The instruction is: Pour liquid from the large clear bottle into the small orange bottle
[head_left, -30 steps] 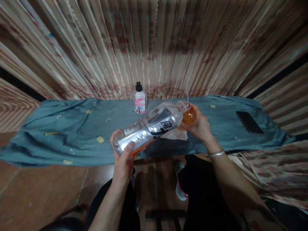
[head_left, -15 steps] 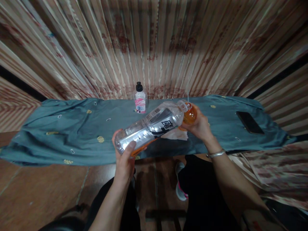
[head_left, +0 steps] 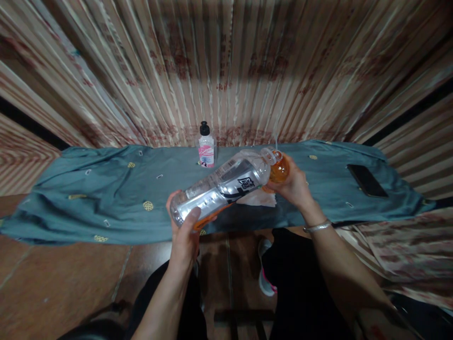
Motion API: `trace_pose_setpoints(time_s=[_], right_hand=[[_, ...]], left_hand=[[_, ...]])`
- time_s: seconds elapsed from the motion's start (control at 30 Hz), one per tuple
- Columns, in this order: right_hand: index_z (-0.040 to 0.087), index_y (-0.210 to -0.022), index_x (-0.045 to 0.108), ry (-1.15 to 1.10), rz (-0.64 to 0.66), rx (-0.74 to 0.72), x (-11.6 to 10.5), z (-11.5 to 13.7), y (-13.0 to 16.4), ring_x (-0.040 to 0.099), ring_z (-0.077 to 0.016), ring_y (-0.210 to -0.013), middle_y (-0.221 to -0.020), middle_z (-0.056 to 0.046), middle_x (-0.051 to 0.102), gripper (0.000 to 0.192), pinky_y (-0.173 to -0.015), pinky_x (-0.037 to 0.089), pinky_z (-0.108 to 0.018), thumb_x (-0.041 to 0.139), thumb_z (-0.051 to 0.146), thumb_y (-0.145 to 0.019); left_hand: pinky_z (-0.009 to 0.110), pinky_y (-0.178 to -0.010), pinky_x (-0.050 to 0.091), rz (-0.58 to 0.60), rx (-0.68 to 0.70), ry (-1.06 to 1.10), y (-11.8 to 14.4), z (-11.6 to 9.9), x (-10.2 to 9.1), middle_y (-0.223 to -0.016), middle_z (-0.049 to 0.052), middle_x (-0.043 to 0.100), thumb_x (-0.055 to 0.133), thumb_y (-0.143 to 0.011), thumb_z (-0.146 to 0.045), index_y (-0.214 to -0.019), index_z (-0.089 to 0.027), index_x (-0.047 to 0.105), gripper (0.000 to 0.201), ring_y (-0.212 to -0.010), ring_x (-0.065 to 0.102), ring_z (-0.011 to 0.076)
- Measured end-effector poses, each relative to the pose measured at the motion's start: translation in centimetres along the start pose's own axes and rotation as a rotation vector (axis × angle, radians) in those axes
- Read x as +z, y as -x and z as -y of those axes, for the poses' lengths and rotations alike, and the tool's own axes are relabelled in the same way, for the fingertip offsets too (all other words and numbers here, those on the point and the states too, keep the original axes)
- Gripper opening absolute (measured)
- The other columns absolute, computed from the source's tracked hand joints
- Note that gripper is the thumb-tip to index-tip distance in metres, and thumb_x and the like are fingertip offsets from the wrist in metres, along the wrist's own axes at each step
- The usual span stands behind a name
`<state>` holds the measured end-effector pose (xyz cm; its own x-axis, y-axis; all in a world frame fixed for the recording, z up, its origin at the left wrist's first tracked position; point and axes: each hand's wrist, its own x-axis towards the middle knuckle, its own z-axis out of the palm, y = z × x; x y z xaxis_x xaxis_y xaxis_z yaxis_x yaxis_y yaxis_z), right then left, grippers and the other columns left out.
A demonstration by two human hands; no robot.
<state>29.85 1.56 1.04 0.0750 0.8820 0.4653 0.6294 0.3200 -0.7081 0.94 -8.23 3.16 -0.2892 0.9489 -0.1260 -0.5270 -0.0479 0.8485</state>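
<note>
My left hand point(head_left: 186, 231) is closed around the lower end of a large clear plastic bottle point(head_left: 231, 182) with a silver label. The bottle lies tilted above the table, its open-looking neck up to the right. My right hand point(head_left: 292, 184) grips a small see-through orange round container point(head_left: 279, 169), whose top is against or very close to the bottle's mouth; whether they touch, I cannot tell. A thin clear stem point(head_left: 276, 141) rises at the orange container. Below the bottle lies a white tissue or cloth point(head_left: 260, 198), partly hidden.
A bottle with a pink label and black cap point(head_left: 206, 153) stands upright at the table's back. A black phone point(head_left: 367, 180) lies flat on the right. A teal cloth point(head_left: 106, 189) covers the narrow table, with a striped curtain point(head_left: 226, 71) behind it.
The base of the large bottle and my left hand have shifted very slightly to the right. My right hand and the orange container hold almost still.
</note>
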Motion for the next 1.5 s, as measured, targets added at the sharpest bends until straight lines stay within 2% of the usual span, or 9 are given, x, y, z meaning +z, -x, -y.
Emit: trace_pose_setpoints(time_s=[0.3,0.57,0.87,1.0,1.23,1.5], right_hand=[[0.026,-0.142,0.056,0.023,-0.020,-0.004,0.04,-0.05,-0.09,0.073,-0.0359,-0.121,-0.131,-0.009,0.075,0.091,-0.109,0.058,-0.055,0.094,0.044,-0.061],[0.026,-0.144,0.054,0.008,0.002,0.028,0.02,-0.06,-0.07,0.070,-0.0367,-0.125,-0.135,-0.010,0.073,0.093,-0.113,0.054,-0.058,0.093,0.043,-0.061],[0.024,-0.144,0.053,0.005,0.003,-0.001,0.03,-0.17,-0.05,0.070,-0.0364,-0.125,-0.136,-0.011,0.073,0.092,-0.113,0.054,-0.057,0.092,0.043,-0.063],[0.025,-0.143,0.054,0.012,-0.009,-0.015,0.01,-0.18,-0.05,0.071,-0.0356,-0.125,-0.135,-0.010,0.073,0.091,-0.114,0.054,-0.056,0.092,0.044,-0.063],[0.025,-0.142,0.055,-0.004,-0.009,0.020,0.08,-0.08,-0.07,0.068,-0.0378,-0.128,-0.135,-0.011,0.073,0.092,-0.116,0.051,-0.059,0.093,0.044,-0.061],[0.024,-0.139,0.057,0.015,-0.007,0.013,-0.05,-0.05,-0.42,0.070,-0.0379,-0.126,-0.133,-0.011,0.074,0.091,-0.115,0.052,-0.058,0.093,0.042,-0.059]], left_hand=[[0.042,-0.076,0.067,-0.008,-0.007,-0.030,0.14,-0.08,0.12,-0.128,0.006,0.064,0.093,-0.066,-0.039,-0.127,-0.034,0.057,0.071,-0.106,0.070,0.0288],[0.045,-0.074,0.068,-0.010,-0.015,-0.015,-0.03,0.07,-0.03,-0.127,0.006,0.064,0.094,-0.065,-0.038,-0.128,-0.034,0.056,0.074,-0.106,0.070,0.0298],[0.044,-0.076,0.067,-0.001,-0.014,-0.028,0.08,0.02,0.09,-0.133,0.008,0.063,0.093,-0.067,-0.039,-0.133,-0.035,0.056,0.076,-0.107,0.070,0.0299],[0.046,-0.074,0.068,-0.004,-0.009,-0.008,0.07,0.09,0.06,-0.129,0.007,0.063,0.094,-0.065,-0.038,-0.134,-0.033,0.055,0.079,-0.106,0.069,0.0296],[0.043,-0.075,0.068,0.016,0.008,-0.002,0.25,0.03,0.01,-0.128,0.006,0.061,0.092,-0.069,-0.036,-0.130,-0.032,0.054,0.071,-0.106,0.067,0.0274],[0.036,-0.068,0.067,-0.049,-0.015,0.030,0.08,0.06,0.90,-0.124,0.005,0.061,0.095,-0.058,-0.036,-0.122,-0.033,0.053,0.076,-0.100,0.069,0.0255]])
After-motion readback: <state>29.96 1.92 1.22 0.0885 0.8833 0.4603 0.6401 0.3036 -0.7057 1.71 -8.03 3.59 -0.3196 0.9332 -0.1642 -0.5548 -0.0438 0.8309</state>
